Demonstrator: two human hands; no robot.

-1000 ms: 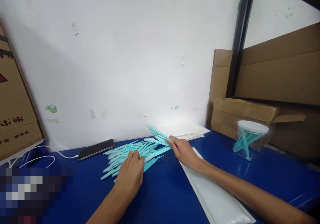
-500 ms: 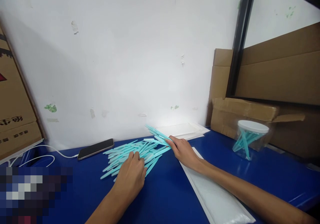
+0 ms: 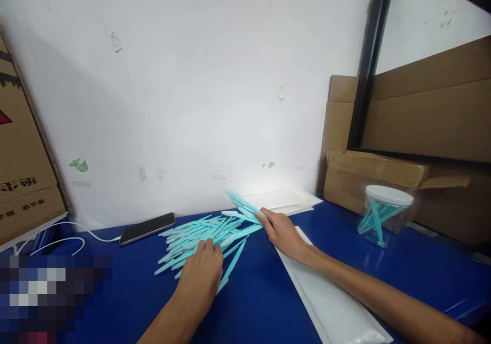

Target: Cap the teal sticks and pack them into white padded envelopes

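Note:
A loose pile of slim turquoise eyebrow razors [image 3: 192,236] lies on the blue tabletop. Over its front edge my left hand [image 3: 203,270] is curled, with its fingertips hidden from me. One razor [image 3: 232,265] slants out from beside that hand's thumb side and seems pinched there. My right hand [image 3: 282,231] is closed on a bunch of razors [image 3: 243,205], which points up and left above the pile's right end. Beneath the right forearm lies a white padded mailer [image 3: 326,293].
A lidded clear jar [image 3: 383,218] with several turquoise razors stands at the right. At the left is a black phone [image 3: 148,228] on a white cable [image 3: 94,237]. Flat white envelopes [image 3: 284,199] lie by the wall. Cardboard boxes [image 3: 368,172] stand along the right side.
One razor at the pile's right front has swung away and shifted toward me beside my left hand. My left hand has moved slightly down; my right hand stays put with its bunch.

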